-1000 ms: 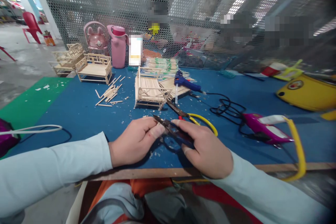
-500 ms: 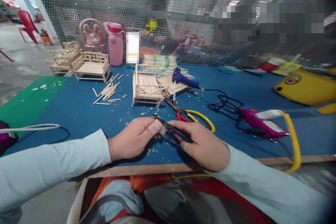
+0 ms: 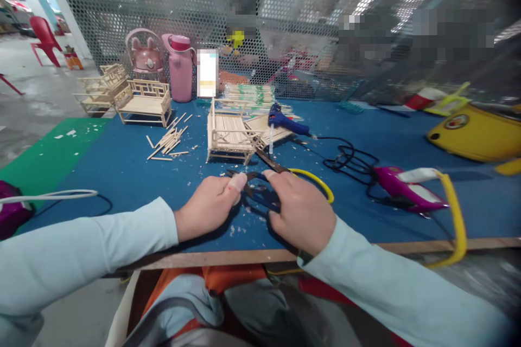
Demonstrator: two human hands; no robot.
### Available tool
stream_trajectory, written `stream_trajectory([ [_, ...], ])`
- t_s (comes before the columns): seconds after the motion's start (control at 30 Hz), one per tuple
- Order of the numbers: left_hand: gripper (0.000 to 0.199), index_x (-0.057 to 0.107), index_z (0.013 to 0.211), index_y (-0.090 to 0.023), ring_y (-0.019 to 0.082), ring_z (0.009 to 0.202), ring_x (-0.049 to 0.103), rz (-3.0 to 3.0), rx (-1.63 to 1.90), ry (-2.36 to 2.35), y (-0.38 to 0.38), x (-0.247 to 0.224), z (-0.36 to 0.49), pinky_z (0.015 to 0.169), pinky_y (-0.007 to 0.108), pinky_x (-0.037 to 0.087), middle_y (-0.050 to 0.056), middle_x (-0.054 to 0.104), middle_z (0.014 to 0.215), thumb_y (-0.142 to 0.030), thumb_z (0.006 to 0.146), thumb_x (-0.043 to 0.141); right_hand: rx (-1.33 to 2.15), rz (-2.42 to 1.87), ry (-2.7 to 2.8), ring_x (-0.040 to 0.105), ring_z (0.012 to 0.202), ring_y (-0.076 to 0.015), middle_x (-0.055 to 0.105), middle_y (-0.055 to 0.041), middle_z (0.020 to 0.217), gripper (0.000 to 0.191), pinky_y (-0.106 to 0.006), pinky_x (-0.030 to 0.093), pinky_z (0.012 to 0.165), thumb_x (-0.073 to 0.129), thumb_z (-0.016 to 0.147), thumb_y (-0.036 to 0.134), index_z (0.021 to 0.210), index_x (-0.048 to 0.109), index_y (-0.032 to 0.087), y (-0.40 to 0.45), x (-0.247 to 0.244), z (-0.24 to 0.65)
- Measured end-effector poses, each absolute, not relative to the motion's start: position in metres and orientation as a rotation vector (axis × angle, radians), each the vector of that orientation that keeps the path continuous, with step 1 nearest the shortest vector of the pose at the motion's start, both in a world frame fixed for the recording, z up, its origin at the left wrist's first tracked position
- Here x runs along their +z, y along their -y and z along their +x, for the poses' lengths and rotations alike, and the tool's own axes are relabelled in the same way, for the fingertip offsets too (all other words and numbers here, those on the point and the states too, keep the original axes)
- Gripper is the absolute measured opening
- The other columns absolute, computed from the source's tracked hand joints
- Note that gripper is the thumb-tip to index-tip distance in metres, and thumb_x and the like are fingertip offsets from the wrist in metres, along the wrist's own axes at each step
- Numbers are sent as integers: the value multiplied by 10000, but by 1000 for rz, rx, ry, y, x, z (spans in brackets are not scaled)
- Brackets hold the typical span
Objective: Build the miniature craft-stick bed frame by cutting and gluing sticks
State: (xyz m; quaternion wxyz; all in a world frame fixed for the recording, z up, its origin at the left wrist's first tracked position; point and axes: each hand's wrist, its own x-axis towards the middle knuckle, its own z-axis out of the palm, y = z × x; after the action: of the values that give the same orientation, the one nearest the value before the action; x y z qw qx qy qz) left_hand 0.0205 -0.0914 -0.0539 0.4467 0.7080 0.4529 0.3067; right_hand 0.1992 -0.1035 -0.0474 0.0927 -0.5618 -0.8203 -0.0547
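My right hand (image 3: 301,209) is closed round the dark blue handles of a small pair of pliers (image 3: 262,192), whose dark jaws point left. My left hand (image 3: 211,206) is pinched at the jaws, thumb on top; whatever lies between its fingers is too small to make out. Just beyond the hands stands a small chair made of sticks (image 3: 230,133). Yellow-handled cutters (image 3: 313,178) lie behind my right hand, partly hidden by it. Pale scraps are scattered on the blue tabletop (image 3: 163,181) around both hands.
Loose short sticks (image 3: 169,143) lie left of the chair, near a stick bench (image 3: 144,104). A blue glue gun (image 3: 287,122) rests behind, its black cord running right to a purple tool (image 3: 411,190). A pink bottle (image 3: 180,70) and lit phone (image 3: 207,73) stand at the back.
My right hand has shifted slightly left and turned, and the pliers now lie more level with their handles apart. The left hand still pinches near the jaws. The view has moved slightly.
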Motion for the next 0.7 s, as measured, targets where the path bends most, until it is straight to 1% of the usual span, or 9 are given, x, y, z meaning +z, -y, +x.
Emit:
stream_trajectory([
  [0.1,500,344,544,-195,99,525,305,1736,765,-1059,93,-55,19,537,255,256,-52,333,529,-506,924,249,-173,-1844,2393,636,969,-321,666,-180,1042,515,-402,491,829,548,668,132,1177,581,60,101,-40,198],
  [0.2,455,333,603,-199,101,557,288,1749,757,-932,94,-56,16,550,251,267,-55,319,585,-501,932,246,-174,-1959,2363,649,914,-312,679,-162,977,367,-387,490,748,555,788,279,1106,605,104,98,-38,199],
  [0.3,411,338,628,-199,105,573,299,1763,749,-836,95,-56,13,573,253,297,-52,331,609,-443,946,246,-250,-1888,2433,638,920,-341,669,-202,966,541,-419,483,750,519,840,463,1183,566,46,95,-45,199],
  [0.43,334,364,621,-194,115,603,382,1811,721,-840,92,-53,9,612,258,340,-36,407,611,-271,932,270,-324,-1686,2336,582,1050,-381,612,-266,1132,797,-485,466,849,573,782,557,1316,441,-20,92,-61,198],
  [0.47,331,371,626,-192,115,600,387,1817,708,-862,91,-52,9,610,255,345,-37,412,608,-264,933,269,-336,-1598,2301,562,1091,-379,591,-268,1179,800,-499,452,884,582,777,556,1322,435,-10,94,-62,198],
  [0.53,343,417,666,-184,109,582,387,1824,662,-890,89,-51,7,596,245,351,-42,414,603,-303,950,265,-355,-1392,2266,558,1118,-332,593,-226,1204,643,-514,406,958,549,833,477,1312,466,56,99,-62,201],
  [0.6,360,489,735,-165,103,575,398,1849,585,-838,87,-49,6,589,232,360,-40,430,612,-342,960,272,-384,-1176,2275,595,1060,-252,648,-144,1121,393,-505,346,1018,489,900,321,1253,540,155,106,-57,204],
  [0.63,366,521,766,-155,102,584,409,1873,543,-785,86,-48,5,597,226,366,-35,445,624,-350,962,281,-395,-1064,2287,611,1020,-212,674,-101,1062,317,-488,315,1043,469,912,249,1206,580,199,109,-53,206],
  [0.7,360,558,796,-143,102,619,431,1927,474,-674,85,-46,4,629,216,377,-20,485,663,-343,961,308,-404,-867,2303,628,952,-160,706,-35,949,269,-451,272,1070,465,909,162,1086,647,252,112,-44,208],
])
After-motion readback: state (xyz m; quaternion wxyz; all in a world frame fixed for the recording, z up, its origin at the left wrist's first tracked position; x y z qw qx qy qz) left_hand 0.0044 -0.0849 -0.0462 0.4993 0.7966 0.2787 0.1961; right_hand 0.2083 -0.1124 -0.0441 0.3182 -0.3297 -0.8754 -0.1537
